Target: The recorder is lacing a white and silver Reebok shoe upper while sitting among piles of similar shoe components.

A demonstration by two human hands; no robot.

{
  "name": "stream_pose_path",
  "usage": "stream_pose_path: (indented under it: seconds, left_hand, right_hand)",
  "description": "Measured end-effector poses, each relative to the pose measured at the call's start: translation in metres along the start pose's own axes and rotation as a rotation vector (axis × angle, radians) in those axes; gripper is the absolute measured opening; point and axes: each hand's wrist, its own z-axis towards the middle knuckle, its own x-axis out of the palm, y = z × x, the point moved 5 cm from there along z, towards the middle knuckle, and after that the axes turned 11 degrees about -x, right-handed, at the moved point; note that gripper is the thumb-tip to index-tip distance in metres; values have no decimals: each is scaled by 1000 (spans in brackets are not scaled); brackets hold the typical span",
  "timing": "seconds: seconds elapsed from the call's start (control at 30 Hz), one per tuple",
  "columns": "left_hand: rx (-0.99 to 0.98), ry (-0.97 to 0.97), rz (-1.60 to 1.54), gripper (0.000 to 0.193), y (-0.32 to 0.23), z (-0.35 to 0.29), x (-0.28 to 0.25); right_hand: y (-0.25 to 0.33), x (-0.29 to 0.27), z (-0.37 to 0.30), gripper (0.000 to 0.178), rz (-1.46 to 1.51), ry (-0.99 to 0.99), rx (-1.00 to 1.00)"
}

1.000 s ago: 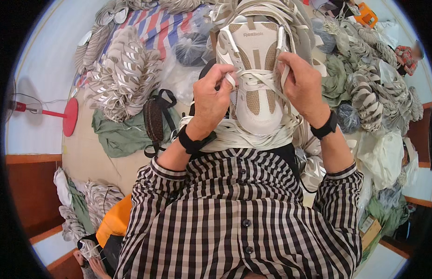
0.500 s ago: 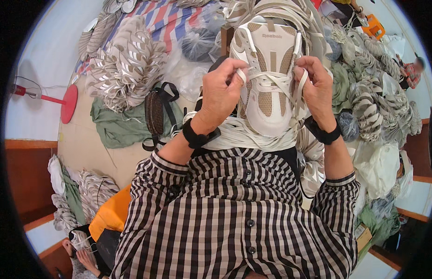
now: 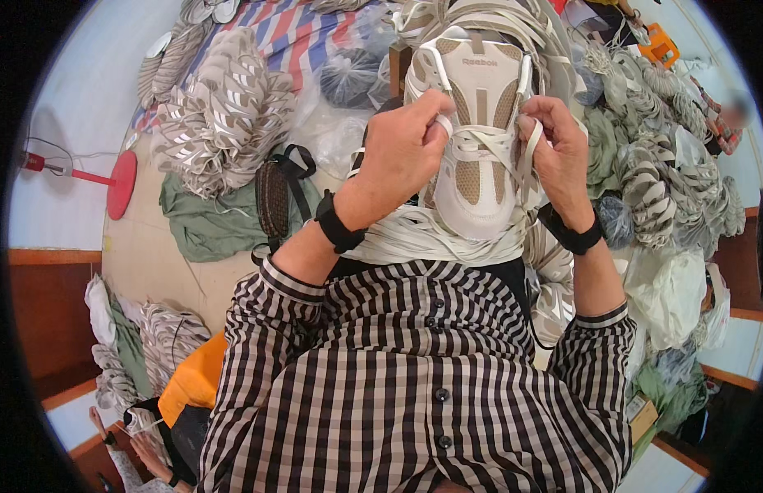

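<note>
A beige and tan shoe upper point(image 3: 477, 185) lies in front of me, its tongue pointing away and its toe toward my lap. White lace crosses its lower eyelets. My left hand point(image 3: 408, 152) is closed in a pinch at the upper's left eyelet edge, with a loop of the shoelace point(image 3: 444, 124) at its fingers. On the other side, my right hand point(image 3: 558, 148) pinches the lace near the right eyelet edge. Its fingertips partly hide that lace end. Under the upper, a bundle of loose white laces point(image 3: 426, 238) lies across my lap.
Stacked shoe uppers point(image 3: 225, 111) stand at left, near a dark bag point(image 3: 273, 197) on green cloth. More bundled uppers point(image 3: 648, 193) and a white plastic bag point(image 3: 669, 296) are at right. A red fan base point(image 3: 122, 185) stands far left. Another person's hands point(image 3: 147, 452) work at lower left.
My left hand has moved right and slightly up, onto the upper's eyelet edge, its back now turned more upward. My right hand stays nearly still. The other person's hands at lower left have spread apart.
</note>
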Motion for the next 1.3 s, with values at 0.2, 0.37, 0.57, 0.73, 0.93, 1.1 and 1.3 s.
stream_pose_path:
  seconds: [0.2,0.37,0.57,0.73,0.93,1.1,1.3]
  left_hand:
    - [189,91,135,27,-9,13,6]
    - [44,286,52,30,1,13,3]
    - [307,201,200,32,-3,21,-27]
    - [649,161,358,30,-49,40,-33]
    - [761,584,625,23,-49,54,-4]
    - [649,943,761,20,-54,63,13]
    - [564,983,814,15,-50,65,27]
  right_hand:
    - [16,3,5,21,-395,80,-354]
    - [13,-10,6,28,-253,224,-163]
    - [11,-63,16,22,-333,177,-179]
    - [71,-25,39,21,-506,268,-642]
    - [64,3,47,25,-767,684,-816]
    - [60,-1,51,23,-704,961,-756]
    - [55,-5,47,21,-732,975,-748]
